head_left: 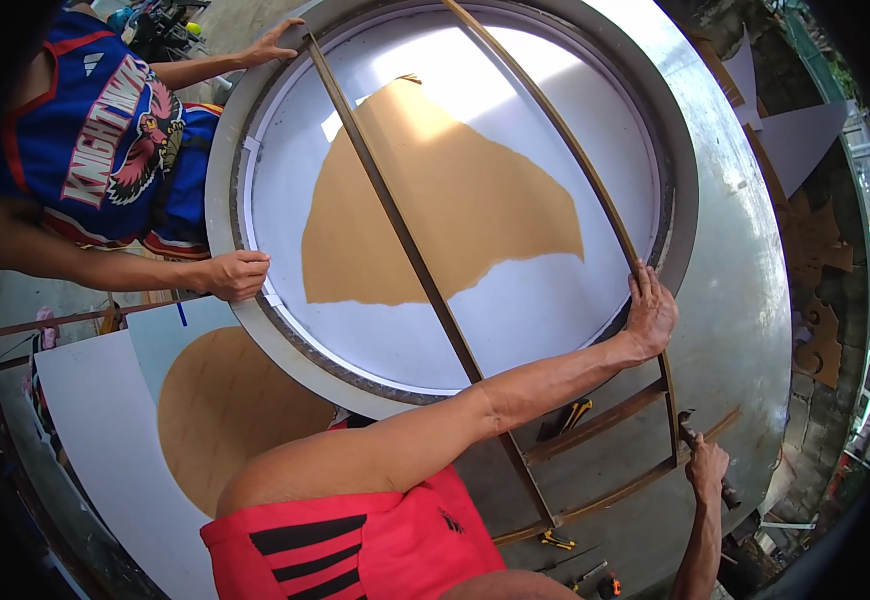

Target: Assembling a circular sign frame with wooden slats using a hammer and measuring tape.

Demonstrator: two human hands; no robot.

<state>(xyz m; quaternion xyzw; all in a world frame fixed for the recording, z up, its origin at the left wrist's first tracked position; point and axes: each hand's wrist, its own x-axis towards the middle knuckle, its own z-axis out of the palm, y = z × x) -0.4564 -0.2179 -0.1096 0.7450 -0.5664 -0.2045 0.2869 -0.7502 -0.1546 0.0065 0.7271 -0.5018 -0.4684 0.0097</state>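
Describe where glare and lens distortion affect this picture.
Head view: glare washes out the upper part of the white panel and brightens the top of the brown sheet; head view: the right metal bar looks bowed, perhaps partly from the fisheye lens; head view: the corners fall away to black.

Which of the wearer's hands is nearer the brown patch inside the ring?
Left. The left hand rests on a long bar at the edge of the ring, below-right of the brown patch; the right hand, gripping a tool, is farther off, outside the ring.
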